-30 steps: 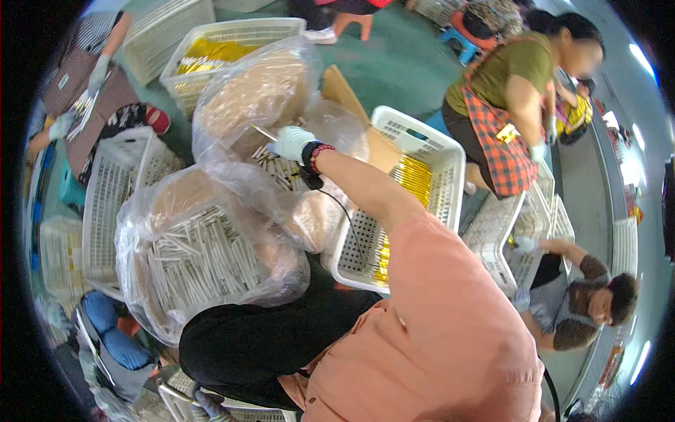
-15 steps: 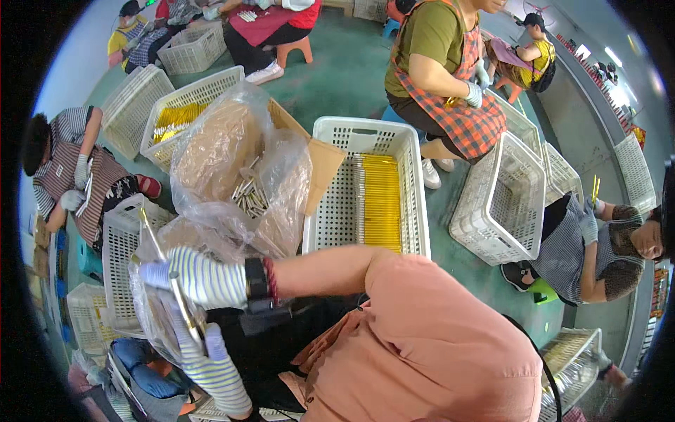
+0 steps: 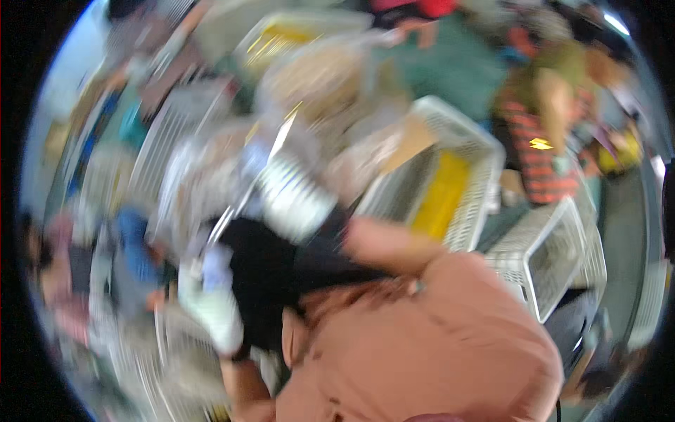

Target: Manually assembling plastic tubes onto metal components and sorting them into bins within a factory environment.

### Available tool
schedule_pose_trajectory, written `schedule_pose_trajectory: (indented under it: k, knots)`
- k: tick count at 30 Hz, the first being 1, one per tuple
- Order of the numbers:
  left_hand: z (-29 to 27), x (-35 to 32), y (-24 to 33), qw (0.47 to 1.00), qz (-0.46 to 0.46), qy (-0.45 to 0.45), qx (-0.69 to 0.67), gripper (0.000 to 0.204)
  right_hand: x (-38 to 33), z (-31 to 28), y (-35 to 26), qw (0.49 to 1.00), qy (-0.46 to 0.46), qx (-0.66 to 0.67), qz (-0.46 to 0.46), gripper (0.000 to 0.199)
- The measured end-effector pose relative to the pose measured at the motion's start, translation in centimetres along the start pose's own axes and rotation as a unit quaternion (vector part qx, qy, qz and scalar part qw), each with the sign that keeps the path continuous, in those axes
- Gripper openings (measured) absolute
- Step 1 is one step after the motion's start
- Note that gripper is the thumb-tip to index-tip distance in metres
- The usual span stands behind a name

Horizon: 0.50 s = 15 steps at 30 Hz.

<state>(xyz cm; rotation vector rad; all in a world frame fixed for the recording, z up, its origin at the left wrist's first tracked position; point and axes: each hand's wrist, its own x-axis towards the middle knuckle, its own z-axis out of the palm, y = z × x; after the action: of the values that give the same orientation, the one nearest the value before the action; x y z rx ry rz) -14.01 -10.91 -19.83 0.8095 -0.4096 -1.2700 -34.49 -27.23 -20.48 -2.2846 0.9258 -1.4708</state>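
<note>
Pale, silvery and yellow-tipped, a slim rod (image 3: 280,141) slants between your two hands, above the dark trousers (image 3: 264,274) on your lap. Your right hand (image 3: 299,200), in a striped glove, is closed around it partway along, with the yellow end pointing up and away from you. Your left hand (image 3: 214,302), gloved too, is at the lower end; the blur is too strong to tell whether the fingers pinch it or only touch it. Nor can you be sure whether this is one rod or two lying nearly in line.

A second ago your right hand was over the bags and your left hand was low at the edge of view, well apart from it. Now both are drawn together at the rod, so the work sits between two hands instead of in one. Your head has also swung since the last picture, which smears most details.

Just beyond your hands stands a clear plastic bag (image 3: 186,186). To the right, a white crate (image 3: 470,218) holds a row of yellow rods (image 3: 444,193), well apart from your left hand. Farther right is a co-worker in a checked apron (image 3: 545,158).
</note>
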Motion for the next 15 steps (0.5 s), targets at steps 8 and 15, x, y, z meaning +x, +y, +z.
schedule_pose_trajectory:
  k: [8,15]
  knots:
    - [5.7,-3.7,0.0,0.917,0.062,0.186,0.347,0.027,1.7,-3.5,-2.5,0.774,-0.286,0.404,0.395,0.028]
    - [5.3,-6.3,-0.5,0.947,0.088,0.167,0.261,0.033,1.1,-1.7,-8.7,0.794,-0.415,0.355,0.267,0.030]
